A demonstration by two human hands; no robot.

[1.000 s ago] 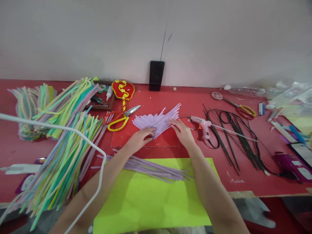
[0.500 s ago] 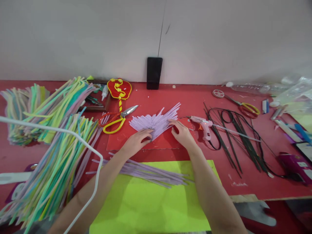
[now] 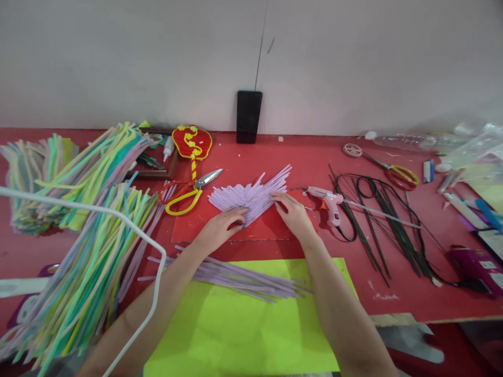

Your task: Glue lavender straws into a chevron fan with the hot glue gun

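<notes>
A lilac V-shaped piece of pipe cleaners (image 3: 251,196), laid in a dense fan, rests on a red board (image 3: 283,230). At its lower tip, my left hand (image 3: 223,225) is closed, fingers over the stems and thumb below. My right hand (image 3: 293,214) touches the right edge with its fingertips; thumb and fingers are apart. Loose lilac pipe cleaners (image 3: 251,283) lie in front on a yellow-green sheet (image 3: 243,335). Left of the piece are scissors (image 3: 192,191) with red and yellow handles. A pink glue gun (image 3: 330,204) lies right of my right hand.
Bundles of colored pipe cleaners (image 3: 90,272) cover the left side. A white bent rod (image 3: 157,283) crosses the left foreground. A black phone (image 3: 249,118) leans on the wall. Dark green stems (image 3: 396,230), a cable and more scissors (image 3: 401,175) lie on the right.
My right hand has shifted very slightly left along the edge of the lilac piece. My left hand and the piece look unchanged.
</notes>
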